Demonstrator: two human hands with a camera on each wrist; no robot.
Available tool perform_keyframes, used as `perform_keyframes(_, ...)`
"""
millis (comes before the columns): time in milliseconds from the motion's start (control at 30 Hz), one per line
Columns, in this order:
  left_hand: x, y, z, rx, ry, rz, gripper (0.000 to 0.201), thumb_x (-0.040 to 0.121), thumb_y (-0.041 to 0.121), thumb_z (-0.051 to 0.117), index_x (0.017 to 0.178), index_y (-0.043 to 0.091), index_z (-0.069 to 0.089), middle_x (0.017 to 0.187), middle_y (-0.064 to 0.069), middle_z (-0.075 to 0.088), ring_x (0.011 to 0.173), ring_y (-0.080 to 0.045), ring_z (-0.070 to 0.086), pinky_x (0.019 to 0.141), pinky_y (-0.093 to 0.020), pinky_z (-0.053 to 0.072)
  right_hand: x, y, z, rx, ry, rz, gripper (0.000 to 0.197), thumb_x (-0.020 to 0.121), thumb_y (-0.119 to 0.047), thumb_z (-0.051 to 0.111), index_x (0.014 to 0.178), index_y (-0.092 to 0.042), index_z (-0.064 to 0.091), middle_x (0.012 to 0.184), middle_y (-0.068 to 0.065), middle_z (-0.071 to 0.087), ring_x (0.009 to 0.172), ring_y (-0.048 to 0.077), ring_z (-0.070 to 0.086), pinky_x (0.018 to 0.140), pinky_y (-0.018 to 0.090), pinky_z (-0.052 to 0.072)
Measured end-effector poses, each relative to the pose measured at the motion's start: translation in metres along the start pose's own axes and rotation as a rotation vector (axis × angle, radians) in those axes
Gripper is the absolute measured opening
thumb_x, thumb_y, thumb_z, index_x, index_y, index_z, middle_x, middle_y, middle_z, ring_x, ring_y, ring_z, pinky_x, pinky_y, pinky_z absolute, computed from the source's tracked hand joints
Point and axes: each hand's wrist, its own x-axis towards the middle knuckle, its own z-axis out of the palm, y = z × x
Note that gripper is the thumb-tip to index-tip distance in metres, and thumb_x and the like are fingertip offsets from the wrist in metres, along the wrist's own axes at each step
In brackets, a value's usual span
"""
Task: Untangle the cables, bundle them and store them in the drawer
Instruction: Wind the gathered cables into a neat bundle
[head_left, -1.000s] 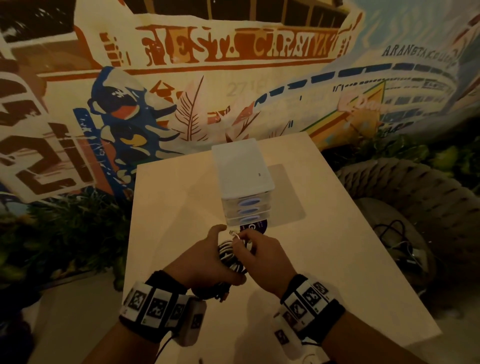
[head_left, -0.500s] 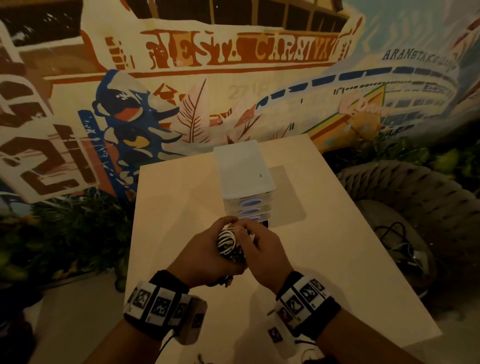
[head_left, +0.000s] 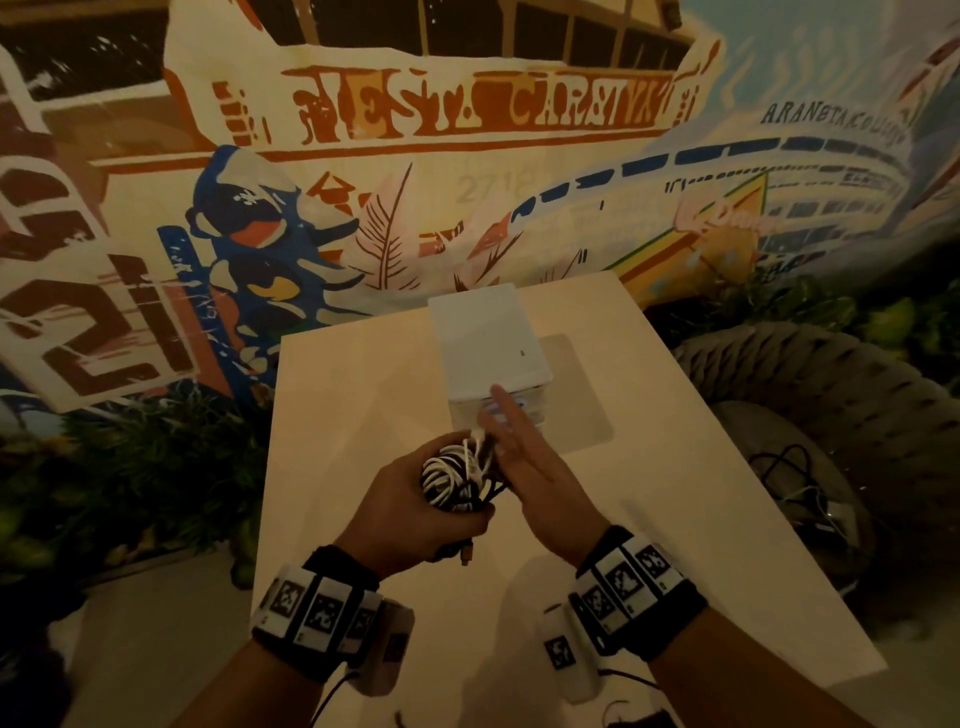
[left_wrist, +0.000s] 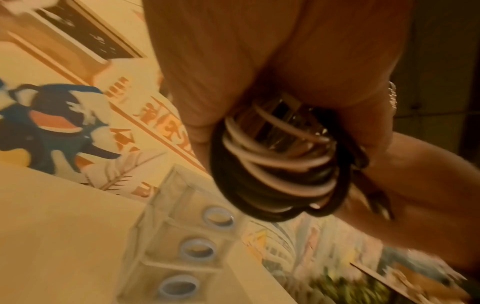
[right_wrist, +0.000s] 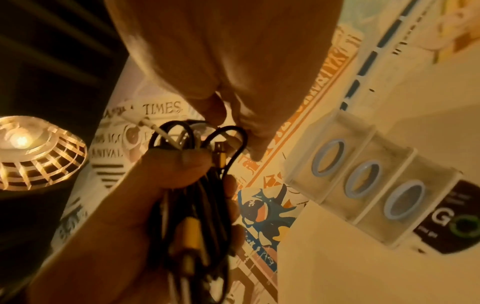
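A coil of black and white cables sits in my left hand, whose fingers and thumb curl round it, just in front of the drawer unit. A white cable end sticks up from the coil. My right hand lies against the coil's right side with fingers straight; the index tip reaches the front of the small white three-drawer unit. All three drawers with blue oval handles are closed. In the left wrist view the coil fills my palm. The right wrist view shows black loops and a yellow plug.
The drawer unit stands on a pale table, over a black round sticker. A woven chair with loose cables is at the right. Plants fill the left, a painted mural wall is behind.
My right hand, earlier curled on the bundle's top, has straightened its fingers and stretched forward to the drawer fronts. The left hand keeps gripping the coil and has lifted it slightly.
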Motion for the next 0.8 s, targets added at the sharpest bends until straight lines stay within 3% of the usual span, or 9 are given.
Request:
perform_keyframes(133, 0.0, 0.003, 0.013, -0.032, -0.015, 0.015, 0.042, 0.071, 0.017, 0.083, 0.108, 0.023, 0.063, 0.09, 0.005, 0.069, 0.082, -0.016, 0.067, 0.074, -0.035, 0.055, 0.004, -0.002, 0.003, 0.097, 0.047, -0.031, 0.051, 0.106, -0.032, 0.043, 0.155, -0.04, 0.031, 0.16, 0.0, 0.038, 0.145, 0.016, 0.04, 0.119, 0.049, 0.035)
perform_keyframes(267, 0.003, 0.002, 0.013, -0.025, -0.011, 0.02, 0.04, 0.067, 0.013, 0.081, 0.102, 0.025, 0.065, 0.086, 0.005, 0.07, 0.077, -0.016, 0.067, 0.071, -0.039, 0.055, 0.002, 0.003, 0.005, -0.099, 0.065, -0.08, 0.046, 0.109, -0.024, 0.036, 0.153, -0.037, 0.037, 0.157, -0.002, 0.042, 0.143, 0.013, 0.042, 0.116, 0.046, 0.04)
perform_keyframes(333, 0.004, 0.0, 0.011, -0.025, -0.012, 0.012, 0.037, 0.067, 0.011, 0.081, 0.096, 0.026, 0.066, 0.084, 0.005, 0.069, 0.075, -0.016, 0.066, 0.07, -0.04, 0.055, 0.001, 0.002, 0.003, -0.281, 0.062, -0.117, 0.045, 0.11, -0.021, 0.036, 0.149, -0.04, 0.042, 0.143, 0.0, 0.057, 0.13, 0.015, 0.056, 0.108, 0.047, 0.049)
perform_keyframes(433, 0.005, 0.0, 0.009, -0.018, -0.016, 0.001, 0.034, 0.068, 0.012, 0.08, 0.089, 0.034, 0.064, 0.081, 0.007, 0.068, 0.072, -0.013, 0.064, 0.069, -0.039, 0.055, -0.004, 0.002, -0.006, -0.551, 0.099, -0.253, 0.052, 0.106, -0.017, 0.044, 0.15, -0.043, 0.039, 0.126, -0.003, 0.066, 0.108, 0.013, 0.065, 0.091, 0.044, 0.057)
perform_keyframes(500, 0.006, 0.002, 0.008, -0.004, -0.039, 0.005, 0.036, 0.069, 0.011, 0.08, 0.086, 0.037, 0.063, 0.078, 0.008, 0.066, 0.069, -0.012, 0.062, 0.067, -0.033, 0.054, -0.008, 0.002, -0.01, -0.682, 0.111, -0.308, 0.066, 0.101, -0.012, 0.051, 0.154, -0.044, 0.03, 0.125, -0.014, 0.064, 0.094, 0.015, 0.065, 0.081, 0.041, 0.058)
perform_keyframes(600, 0.007, 0.003, 0.006, 0.039, -0.069, -0.004, 0.034, 0.071, 0.012, 0.081, 0.082, 0.037, 0.06, 0.074, 0.008, 0.065, 0.066, -0.011, 0.063, 0.063, -0.027, 0.053, -0.009, 0.001, -0.018, -0.737, 0.165, -0.349, 0.072, 0.098, -0.01, 0.054, 0.159, -0.033, 0.023, 0.145, -0.044, 0.029, 0.113, 0.014, 0.062, 0.09, 0.036, 0.056)
perform_keyframes(633, 0.008, 0.003, 0.004, 0.042, -0.073, -0.007, 0.033, 0.072, 0.013, 0.082, 0.083, 0.036, 0.06, 0.075, 0.01, 0.065, 0.068, -0.01, 0.063, 0.065, -0.026, 0.053, -0.009, 0.0, -0.021, -0.749, 0.184, -0.369, 0.07, 0.099, -0.01, 0.051, 0.159, -0.032, 0.024, 0.146, -0.042, 0.03, 0.114, 0.015, 0.062, 0.09, 0.036, 0.056)
perform_keyframes(700, 0.008, 0.001, 0.0, 0.048, -0.071, -0.021, 0.032, 0.071, 0.013, 0.083, 0.084, 0.033, 0.061, 0.077, 0.01, 0.066, 0.07, -0.009, 0.064, 0.066, -0.026, 0.053, -0.009, -0.006, -0.027, -0.82, 0.173, -0.478, 0.064, 0.098, -0.008, 0.045, 0.156, -0.029, 0.032, 0.149, -0.022, 0.044, 0.122, 0.018, 0.058, 0.096, 0.038, 0.054)
perform_keyframes(800, 0.009, -0.001, -0.006, 0.087, -0.089, -0.051, 0.032, 0.069, 0.016, 0.085, 0.087, 0.032, 0.063, 0.076, 0.007, 0.07, 0.067, -0.01, 0.067, 0.063, -0.031, 0.056, -0.009, -0.006, -0.028, -0.96, 0.018, -0.617, 0.053, 0.094, -0.007, 0.048, 0.145, -0.021, 0.052, 0.143, -0.004, 0.057, 0.128, 0.015, 0.054, 0.104, 0.037, 0.047)
